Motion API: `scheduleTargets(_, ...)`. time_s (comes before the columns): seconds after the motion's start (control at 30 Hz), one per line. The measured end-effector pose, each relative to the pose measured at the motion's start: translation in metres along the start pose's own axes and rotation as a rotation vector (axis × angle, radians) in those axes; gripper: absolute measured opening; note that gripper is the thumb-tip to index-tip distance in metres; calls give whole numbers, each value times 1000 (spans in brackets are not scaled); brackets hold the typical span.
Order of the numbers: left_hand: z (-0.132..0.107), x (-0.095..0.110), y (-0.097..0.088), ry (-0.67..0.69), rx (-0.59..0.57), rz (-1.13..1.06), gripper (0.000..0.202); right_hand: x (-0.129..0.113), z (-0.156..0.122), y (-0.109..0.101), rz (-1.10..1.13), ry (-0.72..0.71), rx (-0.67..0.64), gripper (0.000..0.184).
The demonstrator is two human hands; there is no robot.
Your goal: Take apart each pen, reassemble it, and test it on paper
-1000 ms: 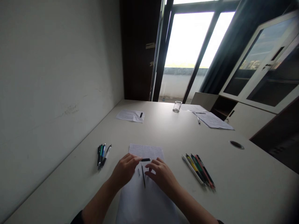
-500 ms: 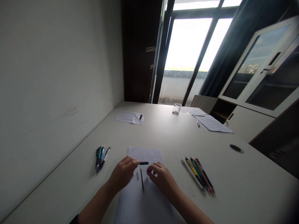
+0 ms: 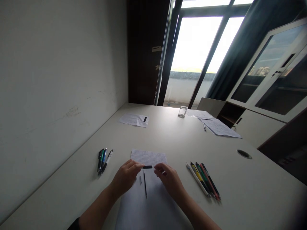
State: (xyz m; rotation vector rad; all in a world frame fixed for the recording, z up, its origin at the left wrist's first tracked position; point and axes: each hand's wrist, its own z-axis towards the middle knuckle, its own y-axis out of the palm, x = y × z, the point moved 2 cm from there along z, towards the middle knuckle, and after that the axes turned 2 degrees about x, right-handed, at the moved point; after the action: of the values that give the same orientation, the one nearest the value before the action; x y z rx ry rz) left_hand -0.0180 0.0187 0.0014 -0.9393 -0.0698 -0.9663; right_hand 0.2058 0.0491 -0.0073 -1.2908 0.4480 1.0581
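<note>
My left hand [image 3: 128, 175] is closed, its thumb and fingers pinching a short black pen barrel [image 3: 147, 167] that points to the right. At the barrel's right end is my right hand [image 3: 169, 177], fingers curled into a pinch. Whatever is between those fingertips is too small to make out. Below the barrel, a thin dark pen refill [image 3: 145, 184] lies on a sheet of paper [image 3: 153, 207]. A small pale piece [image 3: 140, 180] rests just left of the refill, near my left fingers.
Several pens [image 3: 104, 162] lie on the left of the white table [image 3: 168, 137], and several more [image 3: 205, 180] on the right. Farther back are a creased sheet [image 3: 131, 119], a glass cup [image 3: 182, 111] and stacked papers [image 3: 222, 127]. A round cable hole [image 3: 244, 154] is at right.
My right hand has moved up and slightly right, its fingertips now level with the barrel's right end. My left hand keeps its hold. The view has shifted slightly.
</note>
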Motion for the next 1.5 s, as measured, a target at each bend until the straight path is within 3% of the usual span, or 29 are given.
scheduleTargets(0.23,0,1,0,4,-5,1,25,-4,-1,-1,13,-40,-12,21)
scheduleTargets(0.53,-1,2,-1,2,-29,2,26,-6,-2,-2,91,13,-18,15)
scheduleTargets(0.97,-4,-2,2,-50,-62,-49,27,-9,-2,0,466,2,39,15)
scheduleTargets(1.5,-2,2,-1,-55,-29,-78,23,-12,-3,2,506,-2,42,18)
